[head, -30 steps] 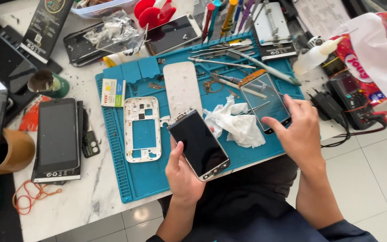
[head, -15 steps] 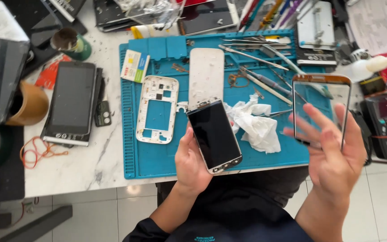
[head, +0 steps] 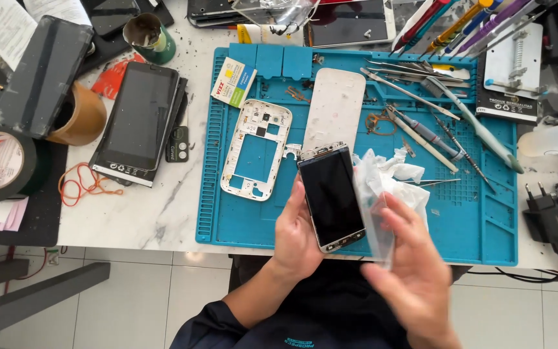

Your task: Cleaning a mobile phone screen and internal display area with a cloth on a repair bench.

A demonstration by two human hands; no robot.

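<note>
My left hand [head: 295,236] grips a phone screen assembly [head: 330,197] with a dark display, held face up over the near edge of the blue work mat [head: 479,220]. My right hand [head: 414,271] holds a thin clear glass panel [head: 372,203] by its lower edge, tilted almost edge-on right beside the screen assembly's right side. A crumpled white tissue [head: 398,174] lies on the mat just behind the panel.
On the mat lie a white phone mid-frame [head: 256,150], a white back cover [head: 334,110], and several tweezers and screwdrivers [head: 434,123]. A tablet [head: 137,123], tape rolls [head: 1,161] and a brown cup [head: 82,116] sit left; a charger plug [head: 547,216] sits right.
My right hand has brought the glass panel from out at the right, where it was held up flat, in beside the screen assembly. My left hand has kept the assembly nearly still.
</note>
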